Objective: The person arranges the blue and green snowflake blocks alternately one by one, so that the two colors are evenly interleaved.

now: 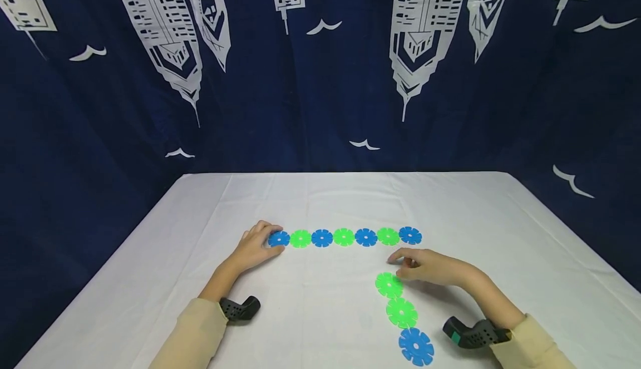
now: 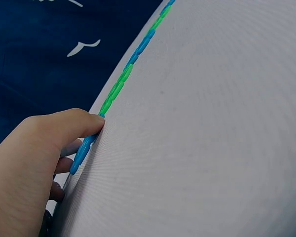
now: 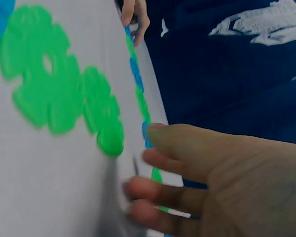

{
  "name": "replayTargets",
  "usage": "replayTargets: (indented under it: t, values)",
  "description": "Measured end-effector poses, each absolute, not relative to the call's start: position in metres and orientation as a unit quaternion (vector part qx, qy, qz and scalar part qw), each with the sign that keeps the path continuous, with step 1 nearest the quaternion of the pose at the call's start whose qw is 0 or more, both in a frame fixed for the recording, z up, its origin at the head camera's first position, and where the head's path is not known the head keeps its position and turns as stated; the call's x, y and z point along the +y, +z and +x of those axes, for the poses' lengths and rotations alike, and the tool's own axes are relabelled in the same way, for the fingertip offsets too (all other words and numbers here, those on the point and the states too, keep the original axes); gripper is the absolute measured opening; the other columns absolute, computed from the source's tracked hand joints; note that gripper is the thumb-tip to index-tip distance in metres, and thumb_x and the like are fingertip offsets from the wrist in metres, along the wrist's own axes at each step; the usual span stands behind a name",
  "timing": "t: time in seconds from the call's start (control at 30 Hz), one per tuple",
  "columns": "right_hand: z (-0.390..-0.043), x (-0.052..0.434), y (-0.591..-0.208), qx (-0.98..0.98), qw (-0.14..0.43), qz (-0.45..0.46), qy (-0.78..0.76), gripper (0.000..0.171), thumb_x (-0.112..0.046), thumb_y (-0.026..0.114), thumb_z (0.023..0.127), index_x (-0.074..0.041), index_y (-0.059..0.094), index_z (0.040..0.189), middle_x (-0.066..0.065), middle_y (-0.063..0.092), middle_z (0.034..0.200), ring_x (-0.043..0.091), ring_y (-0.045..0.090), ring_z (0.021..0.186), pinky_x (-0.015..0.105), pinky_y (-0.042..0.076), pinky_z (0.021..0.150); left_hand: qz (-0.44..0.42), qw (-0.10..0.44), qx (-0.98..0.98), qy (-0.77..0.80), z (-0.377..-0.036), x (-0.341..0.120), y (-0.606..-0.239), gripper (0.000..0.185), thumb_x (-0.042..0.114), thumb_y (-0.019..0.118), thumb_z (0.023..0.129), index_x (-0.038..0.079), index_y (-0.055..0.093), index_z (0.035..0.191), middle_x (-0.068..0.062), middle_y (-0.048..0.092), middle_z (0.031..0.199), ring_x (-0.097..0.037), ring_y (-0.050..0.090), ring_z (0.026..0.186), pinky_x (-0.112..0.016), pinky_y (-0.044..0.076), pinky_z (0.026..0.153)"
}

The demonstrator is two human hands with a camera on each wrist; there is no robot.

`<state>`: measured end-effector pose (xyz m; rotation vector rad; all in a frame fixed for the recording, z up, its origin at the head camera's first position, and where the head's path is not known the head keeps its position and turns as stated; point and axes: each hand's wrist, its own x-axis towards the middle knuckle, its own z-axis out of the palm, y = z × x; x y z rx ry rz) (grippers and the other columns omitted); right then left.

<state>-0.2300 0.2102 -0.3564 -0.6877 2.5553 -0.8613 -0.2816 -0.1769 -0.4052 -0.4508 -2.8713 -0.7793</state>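
A row of alternating blue and green slotted plastic discs runs across the table in the head view. My left hand (image 1: 255, 246) pinches the leftmost blue disc (image 1: 279, 239) by its edges, thumb on the near side, fingers on the far side. The left wrist view shows that thumb (image 2: 84, 123) at the disc's edge. My right hand (image 1: 433, 265) hovers just beyond a loose green disc (image 1: 388, 285), fingers loosely bent. Nothing sits between those fingers in the right wrist view. The row's right end is a blue disc (image 1: 410, 235), behind the right hand.
Nearer me lie another green disc (image 1: 402, 313) and a blue disc (image 1: 417, 347), in a slanting line with the first loose one. A white cloth (image 1: 325, 313) covers the table. Behind its far edge hangs a dark blue printed curtain (image 1: 280, 102).
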Motion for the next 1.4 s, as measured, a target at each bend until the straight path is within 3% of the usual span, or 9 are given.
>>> replayTargets:
  t: [0.1, 0.3, 0.47, 0.6, 0.77, 1.0, 1.13, 1.23, 1.4]
  values:
    - [-0.221, 0.204, -0.355, 0.897, 0.207, -0.26, -0.292, 0.042, -0.03, 0.058, 0.086, -0.007, 0.051, 0.121, 0.002, 0.046, 0.086, 0.013, 0.042, 0.079, 0.026, 0.035, 0.066, -0.147, 0.065, -0.952, -0.26, -0.281, -0.178, -0.407, 0.049, 0.036, 0.063, 0.079, 0.013, 0.055, 0.121, -0.007, 0.05, 0.116, -0.023, 0.047, 0.109, -0.031, 0.029, 0.079]
    - [-0.2, 0.198, -0.363, 0.927, 0.144, -0.249, -0.242, 0.055, -0.044, 0.058, 0.084, -0.013, 0.047, 0.127, -0.002, 0.046, 0.096, 0.011, 0.044, 0.085, 0.026, 0.039, 0.069, -0.152, 0.064, -0.95, -0.265, -0.283, -0.177, -0.408, 0.048, 0.035, 0.063, 0.079, 0.013, 0.055, 0.121, -0.006, 0.05, 0.115, -0.022, 0.047, 0.107, -0.031, 0.029, 0.079]
    - [-0.182, 0.203, -0.364, 0.937, 0.111, -0.244, -0.225, 0.065, -0.051, 0.057, 0.082, -0.014, 0.042, 0.132, -0.002, 0.048, 0.111, 0.018, 0.051, 0.102, 0.039, 0.045, 0.08, -0.15, 0.07, -0.951, -0.263, -0.282, -0.177, -0.405, 0.048, 0.035, 0.063, 0.079, 0.013, 0.055, 0.121, -0.007, 0.05, 0.115, -0.023, 0.047, 0.106, -0.031, 0.029, 0.078]
    - [-0.168, 0.208, -0.363, 0.94, 0.126, -0.24, -0.205, 0.072, -0.056, 0.058, 0.078, -0.013, 0.041, 0.134, 0.003, 0.046, 0.126, 0.026, 0.048, 0.117, 0.048, 0.044, 0.088, -0.149, 0.068, -0.953, -0.254, -0.282, -0.178, -0.405, 0.048, 0.036, 0.062, 0.08, 0.012, 0.055, 0.121, -0.007, 0.05, 0.117, -0.023, 0.047, 0.108, -0.03, 0.029, 0.077]
    - [-0.153, 0.208, -0.366, 0.943, 0.14, -0.242, -0.182, 0.081, -0.062, 0.058, 0.074, -0.013, 0.04, 0.135, 0.008, 0.041, 0.134, 0.03, 0.045, 0.121, 0.052, 0.041, 0.09, -0.153, 0.074, -0.949, -0.265, -0.282, -0.18, -0.407, 0.049, 0.038, 0.062, 0.078, 0.011, 0.056, 0.12, -0.009, 0.051, 0.115, -0.026, 0.047, 0.107, -0.033, 0.03, 0.077]
    - [-0.148, 0.201, -0.37, 0.95, 0.127, -0.229, -0.169, 0.076, -0.061, 0.06, 0.073, -0.017, 0.044, 0.132, 0.005, 0.045, 0.129, 0.024, 0.048, 0.113, 0.05, 0.045, 0.086, -0.197, 0.127, -0.934, -0.27, -0.291, -0.186, -0.421, 0.054, 0.055, 0.056, 0.079, 0.015, 0.058, 0.115, -0.007, 0.051, 0.108, -0.023, 0.048, 0.1, -0.031, 0.029, 0.074]
    - [-0.159, 0.193, -0.37, 0.954, 0.069, -0.227, -0.184, 0.073, -0.06, 0.058, 0.076, -0.013, 0.044, 0.131, -0.004, 0.052, 0.109, 0.012, 0.053, 0.099, 0.039, 0.049, 0.078, -0.186, 0.118, -0.935, -0.279, -0.289, -0.183, -0.415, 0.051, 0.047, 0.06, 0.078, 0.013, 0.058, 0.115, -0.008, 0.051, 0.108, -0.026, 0.049, 0.101, -0.035, 0.03, 0.076]
    - [-0.169, 0.185, -0.373, 0.956, 0.044, -0.208, -0.201, 0.072, -0.057, 0.057, 0.078, -0.011, 0.044, 0.131, -0.009, 0.048, 0.093, 0.005, 0.048, 0.082, 0.026, 0.044, 0.066, -0.167, 0.099, -0.941, -0.277, -0.287, -0.181, -0.41, 0.049, 0.037, 0.064, 0.077, 0.01, 0.058, 0.116, -0.009, 0.052, 0.11, -0.027, 0.049, 0.104, -0.036, 0.031, 0.078]
    - [-0.18, 0.172, -0.38, 0.959, 0.045, -0.164, -0.226, 0.064, -0.048, 0.066, 0.075, -0.011, 0.05, 0.125, -0.006, 0.05, 0.096, 0.007, 0.045, 0.079, 0.027, 0.04, 0.064, -0.149, 0.078, -0.954, -0.248, -0.284, -0.179, -0.408, 0.048, 0.035, 0.062, 0.079, 0.012, 0.056, 0.12, -0.006, 0.051, 0.114, -0.022, 0.048, 0.107, -0.03, 0.029, 0.078]
